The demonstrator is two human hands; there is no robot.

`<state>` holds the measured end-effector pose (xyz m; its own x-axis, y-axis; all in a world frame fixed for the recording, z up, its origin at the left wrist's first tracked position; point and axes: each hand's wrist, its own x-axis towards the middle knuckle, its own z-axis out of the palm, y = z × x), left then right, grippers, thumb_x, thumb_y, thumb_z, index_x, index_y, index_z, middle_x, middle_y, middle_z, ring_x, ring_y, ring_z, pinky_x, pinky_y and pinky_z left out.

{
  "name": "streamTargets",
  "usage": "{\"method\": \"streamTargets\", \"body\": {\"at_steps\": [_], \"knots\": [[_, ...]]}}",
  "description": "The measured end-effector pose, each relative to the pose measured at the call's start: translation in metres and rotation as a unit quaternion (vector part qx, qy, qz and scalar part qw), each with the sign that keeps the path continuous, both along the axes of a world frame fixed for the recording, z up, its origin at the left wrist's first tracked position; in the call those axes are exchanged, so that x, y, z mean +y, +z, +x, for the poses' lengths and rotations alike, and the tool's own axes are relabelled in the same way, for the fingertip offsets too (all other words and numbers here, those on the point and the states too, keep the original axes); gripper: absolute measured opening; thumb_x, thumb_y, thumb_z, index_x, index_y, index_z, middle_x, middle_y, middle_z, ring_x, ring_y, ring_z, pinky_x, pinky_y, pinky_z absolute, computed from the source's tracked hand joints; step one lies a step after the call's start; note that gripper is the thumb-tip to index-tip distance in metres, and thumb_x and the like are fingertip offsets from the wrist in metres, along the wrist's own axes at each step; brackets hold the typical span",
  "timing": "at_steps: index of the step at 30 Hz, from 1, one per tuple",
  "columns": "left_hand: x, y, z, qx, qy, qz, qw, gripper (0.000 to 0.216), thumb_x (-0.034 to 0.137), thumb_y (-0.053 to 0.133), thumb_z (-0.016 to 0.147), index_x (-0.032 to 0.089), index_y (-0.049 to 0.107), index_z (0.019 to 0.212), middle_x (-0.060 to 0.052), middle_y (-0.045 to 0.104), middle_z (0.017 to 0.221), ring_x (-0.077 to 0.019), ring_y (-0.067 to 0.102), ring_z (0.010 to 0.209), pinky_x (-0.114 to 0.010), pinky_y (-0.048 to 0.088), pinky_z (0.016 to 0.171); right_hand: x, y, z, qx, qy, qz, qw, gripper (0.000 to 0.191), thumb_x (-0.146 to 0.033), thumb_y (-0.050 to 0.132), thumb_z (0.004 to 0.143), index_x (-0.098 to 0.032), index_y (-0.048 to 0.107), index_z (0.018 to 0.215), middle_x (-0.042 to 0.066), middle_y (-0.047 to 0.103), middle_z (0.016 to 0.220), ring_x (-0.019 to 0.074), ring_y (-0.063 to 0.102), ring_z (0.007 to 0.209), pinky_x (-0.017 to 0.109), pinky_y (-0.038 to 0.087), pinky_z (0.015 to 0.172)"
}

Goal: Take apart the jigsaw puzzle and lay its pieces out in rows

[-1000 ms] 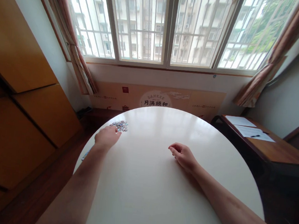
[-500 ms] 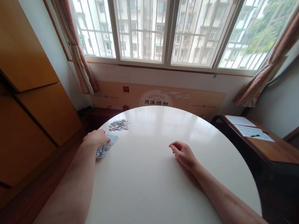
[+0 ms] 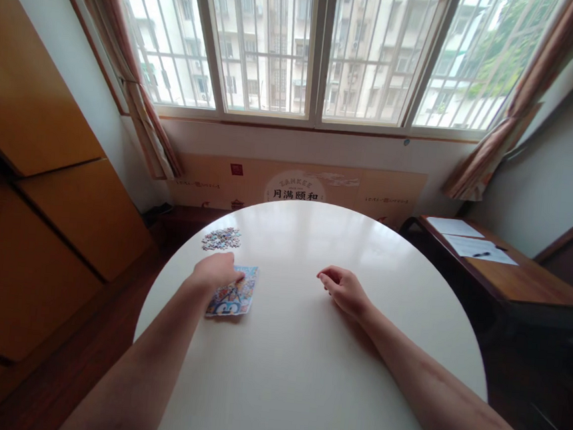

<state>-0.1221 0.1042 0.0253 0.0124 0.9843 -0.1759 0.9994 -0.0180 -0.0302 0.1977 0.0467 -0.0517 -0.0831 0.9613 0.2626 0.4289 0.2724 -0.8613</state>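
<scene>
My left hand [image 3: 217, 272] rests on the left edge of a colourful picture card [image 3: 234, 295] that lies flat on the round white table [image 3: 305, 350]; its fingers are curled onto the card. Behind it, near the table's far left rim, sits a small heap of loose puzzle pieces [image 3: 221, 238]. My right hand [image 3: 344, 290] lies on the table's middle with fingers loosely curled, holding nothing that I can see.
A wooden cabinet [image 3: 44, 174] stands along the left wall. A dark wooden desk [image 3: 502, 274] with papers [image 3: 479, 248] and a pen stands at the right. A printed board [image 3: 296, 189] leans under the window.
My left hand drew back from the heap of pieces, took hold of the picture card at the table's left edge and slid it right, toward the middle. My right hand barely moved.
</scene>
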Motion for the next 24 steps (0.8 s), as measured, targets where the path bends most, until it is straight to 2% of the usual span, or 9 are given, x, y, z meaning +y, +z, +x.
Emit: {"method": "streamTargets", "body": {"at_steps": [5,9,15,24], "knots": [[-0.052,-0.004,0.078,-0.033,-0.149,0.007,0.988,0.040,0.055,0.060,0.079,0.020,0.061,0.098,-0.013,0.072,0.100,-0.0308,0.068,0.091,-0.034,0.046,0.068,0.004,0.000,0.002,0.001,-0.013,0.011,1.000,0.031,-0.040,0.054,0.087,-0.015,0.072,0.090,0.003,0.065,0.070,0.0125,0.056,0.063,0.022,0.044,0.059],[-0.089,-0.008,0.111,-0.062,-0.248,0.010,0.967,0.038,0.059,0.062,0.079,0.023,0.059,0.090,-0.011,0.071,0.093,-0.0286,0.068,0.082,-0.034,0.042,0.061,0.007,0.000,0.005,-0.003,-0.029,0.019,0.999,0.030,-0.040,0.056,0.087,-0.015,0.073,0.090,0.003,0.065,0.070,0.0125,0.056,0.064,0.023,0.043,0.061],[-0.117,-0.005,0.125,-0.054,-0.299,-0.033,0.952,0.042,0.062,0.061,0.079,0.022,0.059,0.091,-0.013,0.070,0.095,-0.0308,0.067,0.083,-0.037,0.042,0.062,0.007,0.001,0.008,-0.008,-0.033,0.022,0.999,0.029,-0.040,0.057,0.087,-0.016,0.073,0.091,0.003,0.067,0.074,0.0129,0.057,0.066,0.023,0.043,0.063],[-0.127,-0.005,0.125,-0.045,-0.341,-0.052,0.938,0.044,0.062,0.061,0.080,0.020,0.065,0.093,-0.015,0.068,0.094,-0.0311,0.066,0.083,-0.039,0.046,0.066,0.006,0.002,0.007,-0.009,-0.049,0.019,0.999,0.029,-0.039,0.056,0.087,-0.015,0.073,0.089,0.003,0.066,0.072,0.0132,0.057,0.066,0.023,0.043,0.062]]}}
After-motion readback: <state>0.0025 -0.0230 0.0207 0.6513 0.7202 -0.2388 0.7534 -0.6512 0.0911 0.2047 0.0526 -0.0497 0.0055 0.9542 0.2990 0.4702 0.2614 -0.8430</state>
